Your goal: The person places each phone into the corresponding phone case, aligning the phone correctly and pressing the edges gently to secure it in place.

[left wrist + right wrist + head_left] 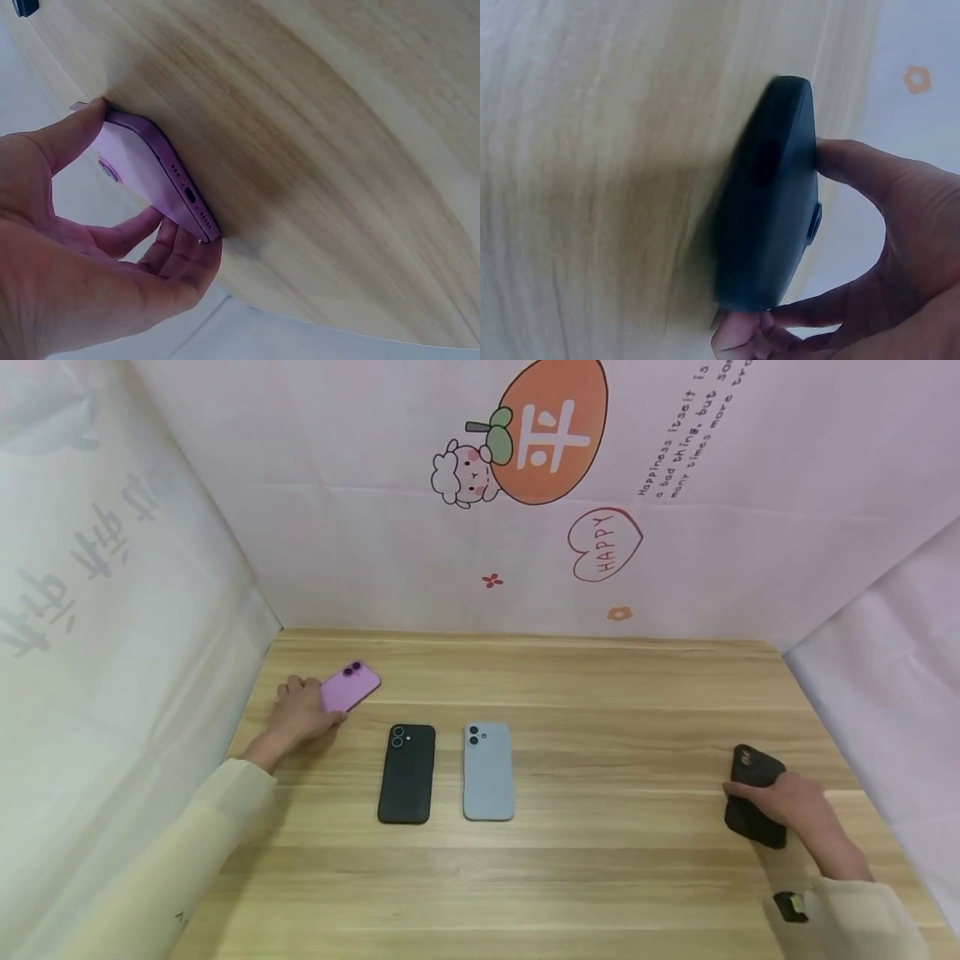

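Observation:
My left hand (298, 713) grips a purple phone (351, 686) by its edges at the far left of the table. Its charging port and purple back (142, 166) show in the left wrist view, with the thumb on one long edge and the fingers on the other. On the right side, my right hand (806, 810) holds a black phone (753, 828) between thumb and fingers. Its dark body (769, 202) looks blurred in the right wrist view and stands tilted to the wood. The hand covers part of its back.
A second black phone (406, 777) and a light blue phone (488, 772) lie side by side, camera side up, on the wooden table (615, 760). Printed white cloth (360, 527) rises behind the table and along both sides.

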